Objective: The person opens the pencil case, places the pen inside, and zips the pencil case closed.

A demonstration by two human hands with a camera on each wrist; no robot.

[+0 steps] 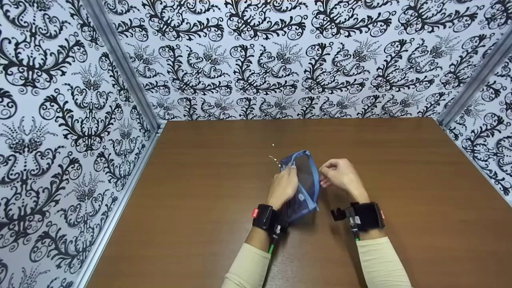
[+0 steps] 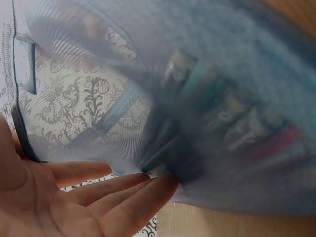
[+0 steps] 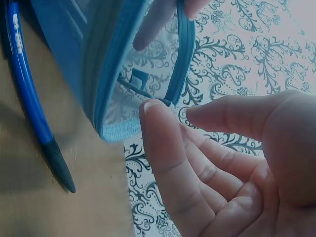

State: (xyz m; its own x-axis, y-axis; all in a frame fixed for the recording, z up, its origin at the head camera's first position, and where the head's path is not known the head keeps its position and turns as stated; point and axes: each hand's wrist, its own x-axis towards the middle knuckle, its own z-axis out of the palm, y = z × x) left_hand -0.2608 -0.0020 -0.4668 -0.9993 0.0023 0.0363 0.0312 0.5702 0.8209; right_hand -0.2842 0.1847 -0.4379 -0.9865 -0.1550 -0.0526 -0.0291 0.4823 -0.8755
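Note:
A blue mesh zip pouch (image 1: 298,209) is held up at the middle of the table, its zipped mouth spread apart. My left hand (image 1: 283,186) grips the pouch by one side of its rim. Through the mesh in the left wrist view, several slender items (image 2: 242,121) show blurred, with green, pink and clear parts. At the opposite edge of the mouth is my right hand (image 1: 342,175), fingers loosely bent. In the right wrist view its index fingertip (image 3: 153,108) is close to the pouch's corner, and a gap separates it from the thumb. Nothing is seen between them.
A blue pen (image 3: 32,94) with a dark tip lies on the wooden table beside the pouch. Small bright specks (image 1: 274,159) show left of the pouch; their kind is unclear. Patterned walls (image 1: 264,72) border the table's back and sides.

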